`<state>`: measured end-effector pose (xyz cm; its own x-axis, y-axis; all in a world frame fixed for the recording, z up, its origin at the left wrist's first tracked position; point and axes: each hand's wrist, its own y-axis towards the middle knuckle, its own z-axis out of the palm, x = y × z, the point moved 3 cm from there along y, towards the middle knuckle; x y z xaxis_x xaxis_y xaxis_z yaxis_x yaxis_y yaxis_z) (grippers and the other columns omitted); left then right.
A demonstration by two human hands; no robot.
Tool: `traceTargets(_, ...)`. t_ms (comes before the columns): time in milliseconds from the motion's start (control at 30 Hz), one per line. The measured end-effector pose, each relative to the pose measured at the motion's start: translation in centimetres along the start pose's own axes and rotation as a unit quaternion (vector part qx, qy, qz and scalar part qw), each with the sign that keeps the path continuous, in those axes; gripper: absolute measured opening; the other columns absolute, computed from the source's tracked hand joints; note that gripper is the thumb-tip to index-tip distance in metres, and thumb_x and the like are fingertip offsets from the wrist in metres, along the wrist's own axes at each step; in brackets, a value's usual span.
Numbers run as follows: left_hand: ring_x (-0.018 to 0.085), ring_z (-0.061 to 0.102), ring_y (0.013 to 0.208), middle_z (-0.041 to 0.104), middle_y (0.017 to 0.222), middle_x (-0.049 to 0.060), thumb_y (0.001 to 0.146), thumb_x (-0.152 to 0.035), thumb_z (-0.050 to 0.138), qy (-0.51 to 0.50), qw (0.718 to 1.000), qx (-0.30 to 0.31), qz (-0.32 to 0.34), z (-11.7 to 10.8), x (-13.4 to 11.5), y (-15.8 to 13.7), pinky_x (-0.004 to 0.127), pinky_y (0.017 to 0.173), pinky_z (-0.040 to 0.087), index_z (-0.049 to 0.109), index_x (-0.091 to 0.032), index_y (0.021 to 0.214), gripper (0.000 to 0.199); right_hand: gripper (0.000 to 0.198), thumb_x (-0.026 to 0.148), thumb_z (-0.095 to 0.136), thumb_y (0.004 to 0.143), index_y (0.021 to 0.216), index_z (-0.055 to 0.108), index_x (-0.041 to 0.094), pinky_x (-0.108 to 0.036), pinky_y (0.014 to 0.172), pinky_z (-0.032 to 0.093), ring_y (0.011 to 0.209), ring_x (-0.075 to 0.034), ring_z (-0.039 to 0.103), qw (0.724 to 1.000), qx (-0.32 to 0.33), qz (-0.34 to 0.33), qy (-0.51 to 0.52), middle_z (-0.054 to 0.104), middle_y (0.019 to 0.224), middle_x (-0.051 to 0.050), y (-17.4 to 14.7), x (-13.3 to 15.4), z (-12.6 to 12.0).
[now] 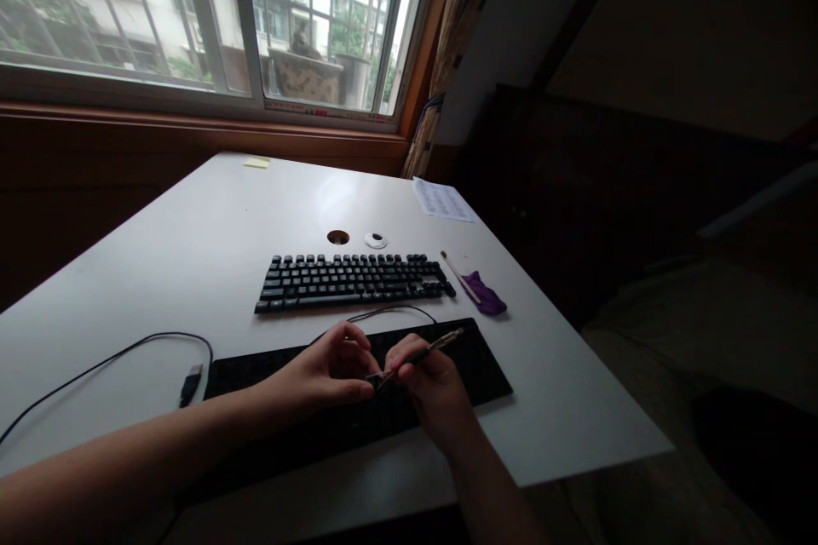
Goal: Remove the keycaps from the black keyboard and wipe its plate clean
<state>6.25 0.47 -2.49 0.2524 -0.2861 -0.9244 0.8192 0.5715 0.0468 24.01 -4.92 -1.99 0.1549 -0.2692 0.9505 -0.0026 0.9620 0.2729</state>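
Note:
In the head view, my right hand (434,383) is closed around a slim pen-like tool (438,342) with a dark grip and a ridged, shiny rear end. The tool slants down to the left, its tip at the fingers of my left hand (338,370). My left thumb and fingers pinch a small dark piece (378,381), too small and shaded to name. Both hands are over a flat black keyboard-shaped panel (476,366), whose surface detail is lost in shadow. Behind it lies a black keyboard (351,281) with its keycaps on.
A black cable (121,351) with a USB plug (190,385) lies left. On the right are a purple cloth (489,298) and a thin stick (457,274). A round cover (376,240) lies beside a desk hole (338,237). Further back are printed paper (446,200) and a yellow note (256,162).

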Motion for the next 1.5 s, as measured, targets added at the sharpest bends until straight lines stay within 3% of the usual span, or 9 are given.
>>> traceTargets(267,0.017,0.065,0.098,0.067,0.105,0.005,0.082,-0.021,0.084,-0.038,0.998,0.042,0.012,0.4,-0.1,0.1,0.032,0.087,0.048,0.052,-0.016,0.097,0.036,0.016,0.041,0.074,0.089,0.084,0.073,0.025,-0.033,0.071,0.046,0.078,-0.019,0.057,0.999,0.016,-0.039,-0.017,0.061,0.083,-0.002,0.0,0.3,0.4)
traceTargets(433,0.013,0.064,0.089,0.066,0.100,0.002,0.077,-0.018,0.087,-0.061,0.998,0.013,0.015,-0.1,0.3,0.3,0.027,0.079,0.048,0.051,-0.017,0.093,0.040,0.019,0.044,0.073,0.090,0.085,0.072,0.025,-0.035,0.074,0.045,0.082,-0.021,0.058,0.998,0.003,-0.056,-0.019,0.060,0.084,-0.002,-0.2,0.3,0.1)
traceTargets(567,0.014,0.065,0.093,0.065,0.100,0.001,0.077,-0.016,0.087,-0.041,0.999,-0.005,0.033,-0.5,0.4,0.3,0.029,0.083,0.049,0.053,-0.017,0.092,0.037,0.021,0.046,0.071,0.091,0.085,0.071,0.026,-0.035,0.075,0.044,0.082,-0.021,0.057,0.998,-0.015,-0.062,0.003,0.059,0.083,-0.002,-0.3,0.1,-0.2)
traceTargets(800,0.016,0.065,0.097,0.068,0.101,0.003,0.082,-0.022,0.085,0.002,1.000,-0.023,-0.004,-0.2,0.0,-0.1,0.030,0.087,0.048,0.058,-0.015,0.100,0.033,0.015,0.032,0.063,0.098,0.085,0.066,0.024,-0.033,0.077,0.043,0.083,-0.018,0.054,0.992,-0.085,-0.070,0.059,0.054,0.086,-0.001,-0.4,1.2,-0.3)
traceTargets(900,0.015,0.064,0.097,0.069,0.104,0.003,0.084,-0.023,0.084,0.016,0.999,-0.034,-0.003,-0.2,0.0,-0.2,0.029,0.089,0.047,0.060,-0.015,0.100,0.030,0.014,0.029,0.059,0.100,0.089,0.066,0.023,-0.033,0.074,0.044,0.079,-0.016,0.055,0.992,-0.085,-0.065,0.061,0.053,0.089,-0.001,-0.6,1.5,-0.9)
traceTargets(1067,0.018,0.066,0.103,0.072,0.114,0.008,0.087,-0.024,0.081,0.000,1.000,-0.031,0.000,-0.2,0.2,0.0,0.033,0.093,0.048,0.060,-0.015,0.099,0.026,0.010,0.027,0.060,0.100,0.100,0.070,0.026,-0.027,0.060,0.039,0.067,-0.011,0.051,0.994,-0.040,-0.066,-0.078,0.053,0.087,0.001,-1.1,1.7,-2.0)
traceTargets(1167,0.018,0.066,0.100,0.073,0.115,0.010,0.089,-0.026,0.078,0.005,0.999,-0.035,-0.010,-0.1,0.1,-0.1,0.033,0.090,0.049,0.061,-0.014,0.102,0.025,0.007,0.023,0.069,0.094,0.098,0.073,0.028,-0.027,0.064,0.042,0.071,-0.013,0.055,0.971,-0.009,-0.086,-0.224,0.055,0.081,0.002,-1.3,2.4,-1.8)
traceTargets(1233,0.017,0.066,0.096,0.073,0.113,0.009,0.090,-0.027,0.078,0.017,0.999,-0.040,-0.014,-0.1,-0.1,-0.3,0.032,0.087,0.049,0.061,-0.014,0.103,0.024,0.015,0.020,0.075,0.089,0.102,0.074,0.028,-0.025,0.064,0.043,0.070,-0.012,0.055,0.954,0.015,-0.099,-0.281,0.056,0.077,0.003,-1.3,2.8,-1.3)
traceTargets(1500,0.015,0.062,0.085,0.069,0.091,0.002,0.090,-0.037,0.078,0.055,0.997,-0.047,-0.012,-0.2,-0.1,-0.1,0.029,0.081,0.047,0.062,-0.013,0.101,0.030,0.036,0.012,0.071,0.087,0.119,0.072,0.029,-0.023,0.060,0.044,0.068,-0.011,0.056,0.938,0.072,-0.113,-0.320,0.058,0.080,0.003,-1.3,1.9,-0.2)
